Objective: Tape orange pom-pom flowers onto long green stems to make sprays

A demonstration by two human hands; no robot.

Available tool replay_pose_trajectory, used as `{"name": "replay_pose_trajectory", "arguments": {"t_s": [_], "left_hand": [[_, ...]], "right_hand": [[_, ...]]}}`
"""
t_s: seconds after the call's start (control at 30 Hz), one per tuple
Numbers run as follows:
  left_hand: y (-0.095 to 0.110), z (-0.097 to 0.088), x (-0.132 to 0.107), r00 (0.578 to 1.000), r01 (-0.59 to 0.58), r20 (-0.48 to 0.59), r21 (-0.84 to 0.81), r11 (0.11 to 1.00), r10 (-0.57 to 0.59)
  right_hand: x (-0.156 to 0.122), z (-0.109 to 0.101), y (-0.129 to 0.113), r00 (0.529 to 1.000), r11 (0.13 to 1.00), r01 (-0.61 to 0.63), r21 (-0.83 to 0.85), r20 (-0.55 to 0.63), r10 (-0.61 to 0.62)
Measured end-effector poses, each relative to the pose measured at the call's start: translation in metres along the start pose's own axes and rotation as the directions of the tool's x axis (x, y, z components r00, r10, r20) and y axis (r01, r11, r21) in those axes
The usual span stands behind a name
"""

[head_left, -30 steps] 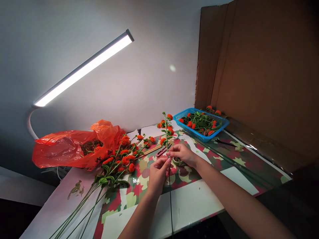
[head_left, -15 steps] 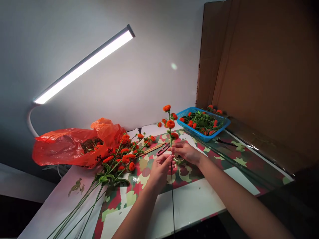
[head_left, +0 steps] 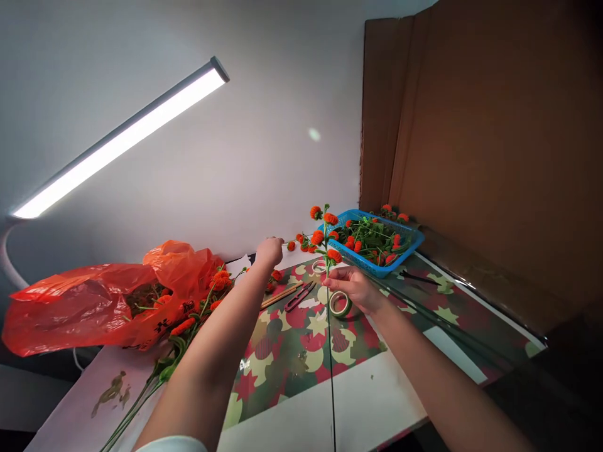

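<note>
My right hand (head_left: 353, 287) is closed in a pinch around the upright stem (head_left: 330, 351) of an artificial flower spray with orange fluffy blooms (head_left: 317, 237) and green leaves. Against its fingers rests a roll of green tape (head_left: 340, 304). My left hand (head_left: 270, 252) reaches to the back of the table with its fingers closed at the stem end of a small orange flower sprig (head_left: 291, 246). Its fingertips are partly hidden. Scissors with dark red handles (head_left: 298, 298) and wooden sticks (head_left: 281, 295) lie between the hands.
A blue basket (head_left: 384, 271) of flower sprigs stands at the back right. On the left, a red plastic bag (head_left: 70, 307) lies near finished long-stemmed flowers (head_left: 181, 333). A lit lamp (head_left: 122, 141) hangs over the left, and cardboard (head_left: 471, 125) walls the right.
My left hand has left the held stem and moved to the back left, beside the small flowers. My right hand still holds the spray. The view has shifted slightly right.
</note>
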State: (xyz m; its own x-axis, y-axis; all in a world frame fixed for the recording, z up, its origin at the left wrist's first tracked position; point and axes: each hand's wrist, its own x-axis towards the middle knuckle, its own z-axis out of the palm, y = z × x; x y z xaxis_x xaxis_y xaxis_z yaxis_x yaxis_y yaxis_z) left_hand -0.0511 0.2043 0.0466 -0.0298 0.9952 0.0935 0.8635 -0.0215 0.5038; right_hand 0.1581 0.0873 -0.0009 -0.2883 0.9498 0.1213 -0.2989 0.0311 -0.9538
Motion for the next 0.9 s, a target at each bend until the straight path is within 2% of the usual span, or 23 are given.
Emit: {"name": "replay_pose_trajectory", "arguments": {"t_s": [0.17, 0.3, 0.4, 0.5, 0.53, 0.57, 0.63, 0.7, 0.77, 0.83, 0.9], "left_hand": [[-0.005, 0.011, 0.025, 1.0, 0.014, 0.007, 0.074, 0.997, -0.015], [0.008, 0.01, 0.02, 0.999, 0.025, -0.049, 0.005, 1.0, -0.025], [0.027, 0.015, -0.02, 0.996, -0.016, -0.092, -0.121, 0.993, 0.005], [0.041, 0.029, -0.091, 0.992, -0.113, 0.022, -0.3, 0.947, 0.125], [0.043, 0.035, -0.115, 0.974, -0.144, 0.089, -0.477, 0.867, 0.21], [0.045, 0.041, -0.137, 0.962, -0.119, 0.124, -0.613, 0.781, 0.244], [0.048, 0.051, -0.166, 0.988, -0.028, 0.077, -0.765, 0.643, 0.135], [0.051, 0.057, -0.176, 0.999, -0.005, 0.023, -0.832, 0.555, 0.044], [0.053, 0.06, -0.174, 1.0, -0.01, 0.005, -0.858, 0.513, 0.028], [0.054, 0.059, -0.17, 0.999, -0.036, -0.014, -0.853, 0.52, 0.045], [0.053, 0.057, -0.17, 0.994, -0.107, -0.093, -0.803, 0.587, 0.054]], "right_hand": [[-0.001, 0.002, -0.001, 1.0, 1.0, 0.016, 0.003, 0.01, -0.016], [0.002, 0.0, 0.001, 1.0, 1.0, -0.008, -0.012, -0.019, 0.007], [0.004, -0.003, 0.0, 0.996, 1.0, -0.007, 0.003, -0.087, 0.008], [0.004, -0.005, -0.003, 0.986, 0.999, -0.005, 0.043, -0.167, 0.012], [0.004, -0.004, -0.005, 0.983, 0.999, -0.002, 0.051, -0.183, 0.012], [0.003, -0.004, -0.006, 0.982, 0.998, 0.001, 0.055, -0.19, 0.009], [0.003, -0.002, -0.008, 0.982, 0.998, 0.012, 0.055, -0.191, -0.002], [0.003, 0.0, -0.007, 0.981, 0.997, 0.025, 0.068, -0.192, -0.012], [0.003, 0.002, -0.005, 0.979, 0.994, 0.046, 0.099, -0.204, -0.025], [0.004, 0.004, -0.003, 0.974, 0.988, 0.077, 0.137, -0.221, -0.045], [0.004, 0.005, -0.002, 0.971, 0.982, 0.101, 0.158, -0.229, -0.063]]}}
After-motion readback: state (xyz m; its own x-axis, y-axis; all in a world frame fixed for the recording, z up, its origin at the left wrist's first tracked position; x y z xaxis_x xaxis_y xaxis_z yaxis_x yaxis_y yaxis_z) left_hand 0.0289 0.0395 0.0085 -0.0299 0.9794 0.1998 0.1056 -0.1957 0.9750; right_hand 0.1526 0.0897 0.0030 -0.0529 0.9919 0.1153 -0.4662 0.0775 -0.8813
